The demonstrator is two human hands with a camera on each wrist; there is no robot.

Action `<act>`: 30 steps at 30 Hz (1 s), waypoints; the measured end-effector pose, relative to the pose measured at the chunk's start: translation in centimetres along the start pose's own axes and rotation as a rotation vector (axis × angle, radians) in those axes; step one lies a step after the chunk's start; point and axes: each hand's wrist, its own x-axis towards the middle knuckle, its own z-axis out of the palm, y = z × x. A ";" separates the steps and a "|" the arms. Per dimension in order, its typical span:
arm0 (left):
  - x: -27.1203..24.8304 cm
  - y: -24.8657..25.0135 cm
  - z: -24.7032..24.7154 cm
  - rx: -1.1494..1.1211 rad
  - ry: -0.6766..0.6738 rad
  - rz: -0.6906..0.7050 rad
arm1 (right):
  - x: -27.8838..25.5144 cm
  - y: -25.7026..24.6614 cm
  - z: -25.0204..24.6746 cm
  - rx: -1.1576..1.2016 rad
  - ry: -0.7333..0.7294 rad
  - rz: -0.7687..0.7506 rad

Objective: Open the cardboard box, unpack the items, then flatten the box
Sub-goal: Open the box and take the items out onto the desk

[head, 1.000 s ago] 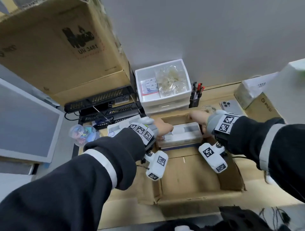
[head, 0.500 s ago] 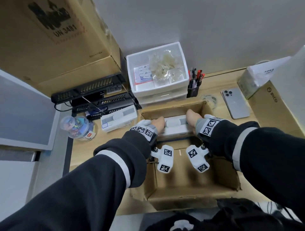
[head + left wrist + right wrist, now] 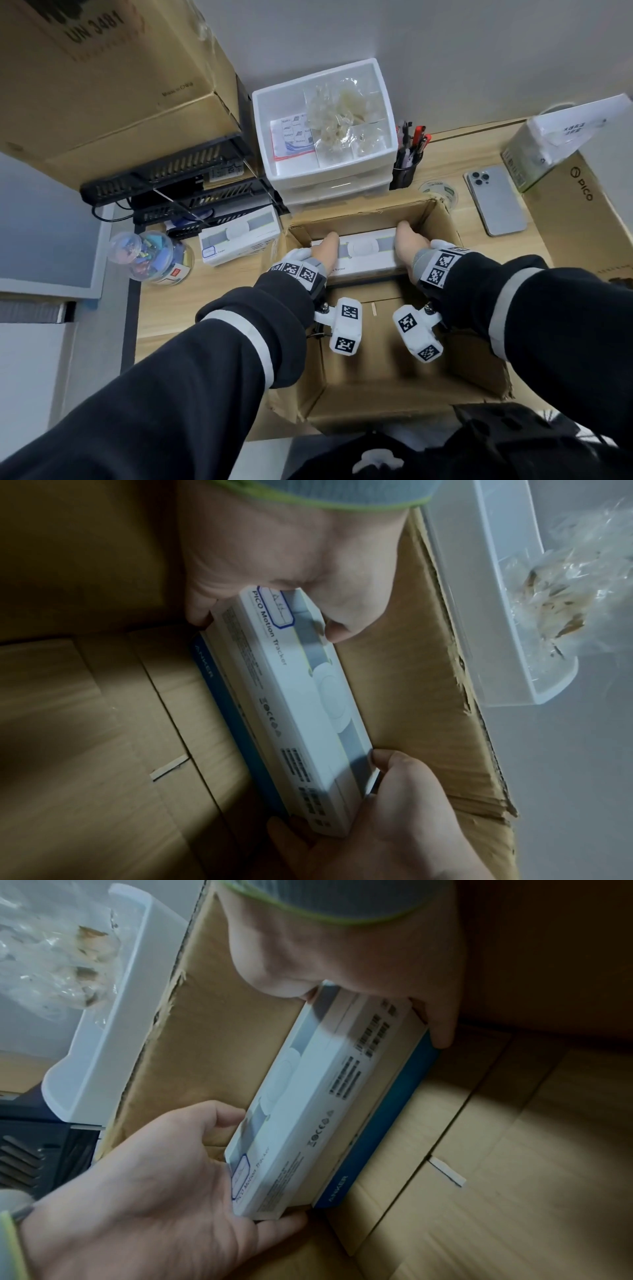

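The open cardboard box [image 3: 363, 363] stands on the desk in front of me. Against its far wall lies a long white PICO Motion Tracker box [image 3: 363, 251] on top of a blue Anker box [image 3: 240, 739]. My left hand [image 3: 327, 253] grips the white box's left end, thumb on the far side and fingers on the near side [image 3: 274, 569]. My right hand [image 3: 409, 246] grips its right end the same way [image 3: 342, 947]. In the right wrist view the left hand [image 3: 154, 1191] holds the labelled end. The bottom of the cardboard box is bare beside them.
A second white tracker box [image 3: 239, 240] lies on the desk left of the cardboard box. Behind stand white drawers [image 3: 329, 144], a pen cup [image 3: 407, 168] and black trays [image 3: 171, 178]. A phone [image 3: 495, 200] and a PICO carton [image 3: 579, 212] are to the right, and a jar [image 3: 150, 253] to the left.
Both hands have closed on the two ends of the white box inside the cardboard box. The head view has tilted further down over the box.
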 end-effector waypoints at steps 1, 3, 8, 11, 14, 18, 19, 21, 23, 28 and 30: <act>0.9 -0.3 0.2 0.017 0.015 -0.010 | 0.2 0.2 0.1 0.002 0.013 -0.005; 2.4 -0.9 0.5 0.043 0.018 -0.020 | 0.3 0.4 0.1 -0.002 0.028 -0.004; -0.2 -0.1 0.0 -0.019 0.032 0.025 | 0.2 0.5 -0.2 -0.004 -0.015 0.005; -0.2 -0.1 -0.1 -0.035 0.026 0.046 | 0.3 0.5 -0.2 0.011 -0.045 0.000; 1.8 -0.8 0.0 -0.011 0.042 0.033 | 0.1 0.7 -0.2 0.025 -0.048 -0.002; 1.4 -0.9 0.0 -0.029 0.005 0.014 | -0.1 0.9 -0.2 0.036 -0.037 -0.022; 1.0 -0.9 -0.1 -0.041 0.002 0.016 | 0.1 1.1 -0.1 0.034 -0.036 -0.018; 0.7 -1.0 -0.3 -0.040 0.008 0.021 | 0.4 1.4 0.1 0.036 -0.038 -0.005; 2.3 -1.6 -0.3 -0.013 0.004 0.042 | 0.4 1.6 0.2 0.026 -0.042 -0.003; 7.1 -2.3 -0.7 0.049 -0.011 -0.036 | -1.1 1.3 -0.3 -0.010 -0.094 0.033; 4.0 -0.7 -1.4 0.069 -0.002 -0.025 | -1.2 0.6 -0.6 -0.019 -0.097 0.043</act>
